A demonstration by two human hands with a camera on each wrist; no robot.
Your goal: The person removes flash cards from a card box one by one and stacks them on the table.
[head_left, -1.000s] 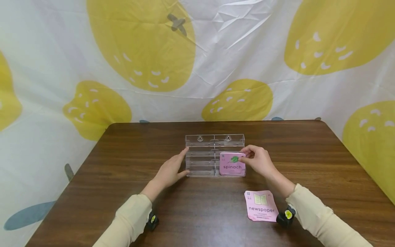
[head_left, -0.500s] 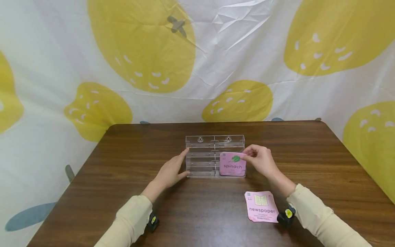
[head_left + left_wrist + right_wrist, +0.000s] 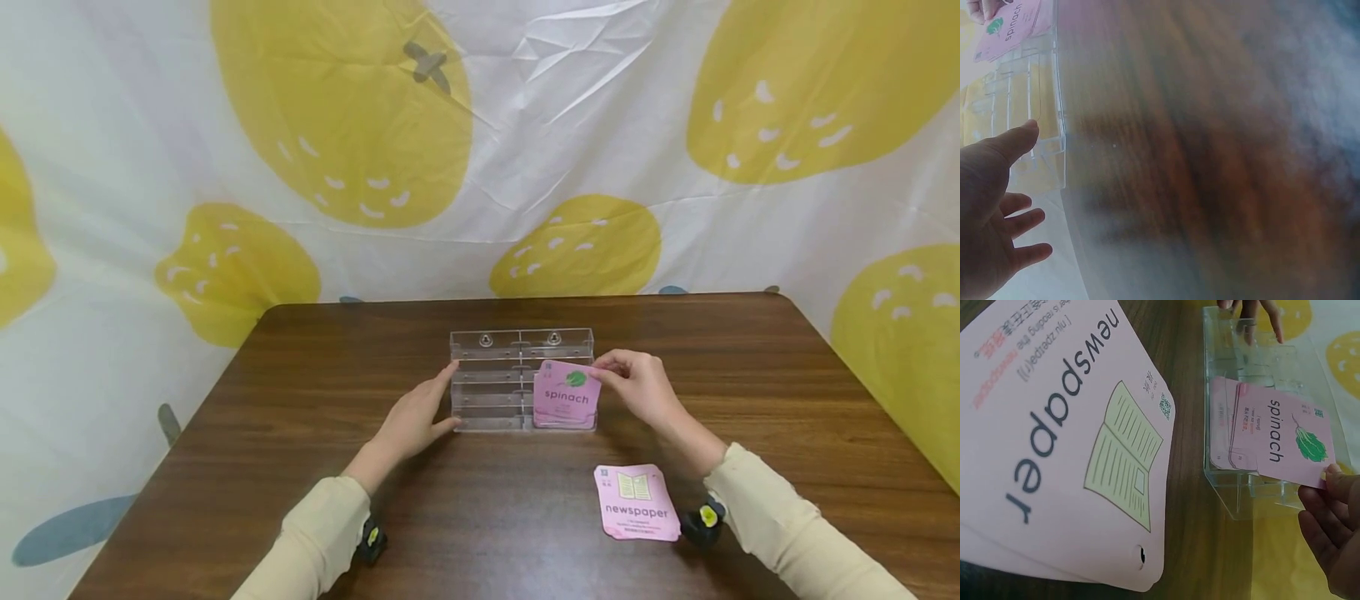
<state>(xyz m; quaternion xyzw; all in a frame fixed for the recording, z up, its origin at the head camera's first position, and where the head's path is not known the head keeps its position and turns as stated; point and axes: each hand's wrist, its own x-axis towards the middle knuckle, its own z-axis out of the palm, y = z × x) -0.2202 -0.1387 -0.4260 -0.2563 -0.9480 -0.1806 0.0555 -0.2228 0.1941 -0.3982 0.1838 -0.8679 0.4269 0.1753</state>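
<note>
A clear acrylic card holder (image 3: 487, 388), with two columns of tiered pockets, stands on the table. My left hand (image 3: 411, 413) rests against its left side, fingers extended and thumb near the front corner. The thumb (image 3: 1022, 139) touches the holder's edge in the left wrist view. At the upper right corner, my right hand (image 3: 640, 388) pinches a pink spinach card (image 3: 564, 386) between thumb and fingers. This card is raised and slightly tilted above other pink cards (image 3: 1224, 425) in the front right pocket; its lower edge is among them.
A small stack of pink cards, topped by a newspaper card (image 3: 637, 502), lies on the brown table (image 3: 487, 517) in front of the holder, close to the right wrist camera (image 3: 703, 521). Behind the table hangs a lemon-print cloth (image 3: 360, 258).
The spinach card has risen and tilted, showing the pink cards in front of its lower edge. My right hand has shifted slightly right with it. My left hand has stayed put.
</note>
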